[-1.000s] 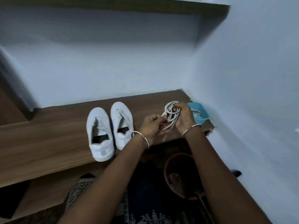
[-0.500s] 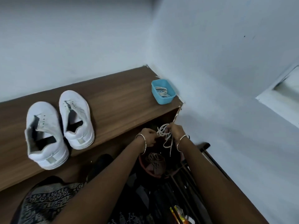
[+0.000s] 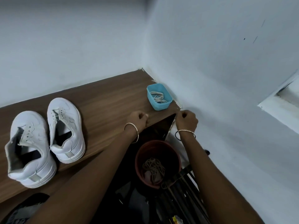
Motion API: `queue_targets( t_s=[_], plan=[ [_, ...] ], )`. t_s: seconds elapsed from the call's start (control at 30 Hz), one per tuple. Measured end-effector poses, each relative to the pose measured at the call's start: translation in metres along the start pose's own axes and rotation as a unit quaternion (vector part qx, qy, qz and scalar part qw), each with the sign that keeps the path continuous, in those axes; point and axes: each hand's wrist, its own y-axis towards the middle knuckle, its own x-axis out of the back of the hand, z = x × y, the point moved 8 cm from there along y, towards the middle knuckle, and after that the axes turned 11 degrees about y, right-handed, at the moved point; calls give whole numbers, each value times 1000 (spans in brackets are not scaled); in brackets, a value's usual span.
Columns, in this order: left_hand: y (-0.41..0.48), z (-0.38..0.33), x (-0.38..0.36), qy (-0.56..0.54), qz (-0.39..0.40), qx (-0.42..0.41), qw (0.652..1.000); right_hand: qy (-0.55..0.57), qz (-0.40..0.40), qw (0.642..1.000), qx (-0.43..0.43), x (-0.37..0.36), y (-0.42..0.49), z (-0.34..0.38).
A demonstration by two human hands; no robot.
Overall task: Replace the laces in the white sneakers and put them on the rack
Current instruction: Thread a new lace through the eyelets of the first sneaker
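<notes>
A brown wood-grain desk (image 3: 105, 101) runs into the corner of two pale blue-white walls (image 3: 218, 54). The pair of white sneakers (image 3: 48, 139) stands side by side near the desk's left end, heels toward the near edge, eyelets bare. A small blue tub (image 3: 160, 105) sits at the right edge against the wall, with white laces (image 3: 157, 97) coiled inside. Below the near edge, a brown bucket (image 3: 140, 159) holds a tangle of pale laces (image 3: 153, 166). The left hand (image 3: 138, 119) hovers over the near edge and the right hand (image 3: 186, 120) at the near right corner, apart. Both have their fingers curled in, with nothing visible in them.
</notes>
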Motion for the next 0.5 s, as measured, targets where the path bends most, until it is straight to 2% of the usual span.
queue_targets(
  t_s=[0.1,0.2,0.37,0.5],
  plan=[
    [20,-13,14,21,-60,-17,998,35,-32,998,34,1,17,27],
    [34,-27,13,19,-67,-30,997,28,-12,999,31,-11,35,35],
    [43,-51,-15,114,28,-106,987,-32,105,993,-34,-51,53,24],
    [66,-30,-39,177,88,-73,978,-58,141,987,-50,-67,53,21]
  ],
)
